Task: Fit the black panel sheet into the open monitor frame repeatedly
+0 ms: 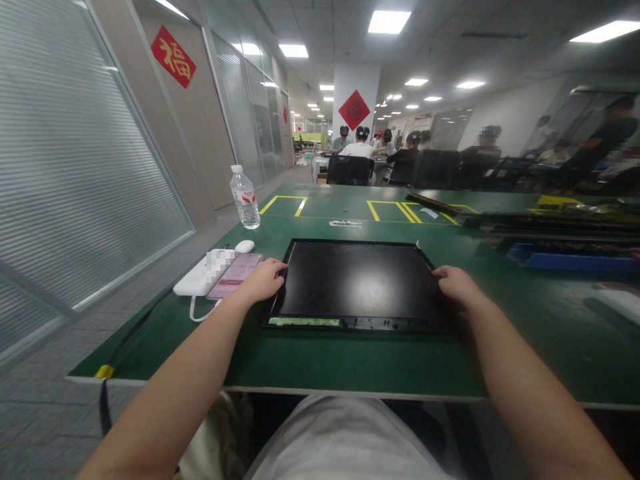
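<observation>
A black display panel (360, 280) lies on the green table in front of me, its dark glossy face up. Along its near edge runs a black strip, with a pale green strip (304, 322) on the left part. My left hand (267, 277) grips the panel's left edge, thumb on the rim and the other fingers curled, partly hidden. On the opposite side, my right hand (457, 288) holds the right edge in the same way, its fingers mostly out of sight below the rim.
Left of the panel are a phone (235, 275), a white power bank (193, 277) with cable, a white mouse (245, 246) and a water bottle (245, 199). Dark strips (550, 227) and a blue tray (575, 257) lie at right. Several people sit beyond the table (350, 363).
</observation>
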`<state>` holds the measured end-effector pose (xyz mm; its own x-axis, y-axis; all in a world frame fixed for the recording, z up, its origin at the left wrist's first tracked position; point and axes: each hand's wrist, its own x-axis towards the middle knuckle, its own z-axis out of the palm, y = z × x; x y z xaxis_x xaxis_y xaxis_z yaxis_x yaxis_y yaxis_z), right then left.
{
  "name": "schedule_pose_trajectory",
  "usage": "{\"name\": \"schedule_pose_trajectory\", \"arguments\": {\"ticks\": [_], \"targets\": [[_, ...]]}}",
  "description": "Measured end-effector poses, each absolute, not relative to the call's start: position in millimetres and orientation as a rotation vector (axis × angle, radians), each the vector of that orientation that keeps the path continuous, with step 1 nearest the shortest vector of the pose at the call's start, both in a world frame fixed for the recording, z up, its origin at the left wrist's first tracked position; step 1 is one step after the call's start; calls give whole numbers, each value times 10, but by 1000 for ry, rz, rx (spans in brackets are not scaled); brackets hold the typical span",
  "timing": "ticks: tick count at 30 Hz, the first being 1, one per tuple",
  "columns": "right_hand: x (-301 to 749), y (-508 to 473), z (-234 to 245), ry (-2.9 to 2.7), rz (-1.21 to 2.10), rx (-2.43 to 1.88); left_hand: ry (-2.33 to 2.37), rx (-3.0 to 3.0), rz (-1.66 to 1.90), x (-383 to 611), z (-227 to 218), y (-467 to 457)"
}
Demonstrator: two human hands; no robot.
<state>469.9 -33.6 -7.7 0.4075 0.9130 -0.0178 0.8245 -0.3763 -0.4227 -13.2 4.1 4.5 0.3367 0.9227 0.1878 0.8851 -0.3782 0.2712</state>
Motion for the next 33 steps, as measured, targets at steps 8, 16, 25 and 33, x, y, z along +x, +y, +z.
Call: {"name": "schedule_pose_trajectory", "arguments": {"ticks": [8,16,25,33], "targets": [[4721,-337,-98,-1400,451,-2240,1685,2451,467,-123,82,11],[4791,-328,-186,-1338,505,-2114,1689,2463,448,-114,85,0],[4822,-284,-242,-1391,451,-2135,1716,2484,397,-100,51,19],[4780,-246,-225,-1475,300,-2256,1723,2447,328,-87,62,12]]}}
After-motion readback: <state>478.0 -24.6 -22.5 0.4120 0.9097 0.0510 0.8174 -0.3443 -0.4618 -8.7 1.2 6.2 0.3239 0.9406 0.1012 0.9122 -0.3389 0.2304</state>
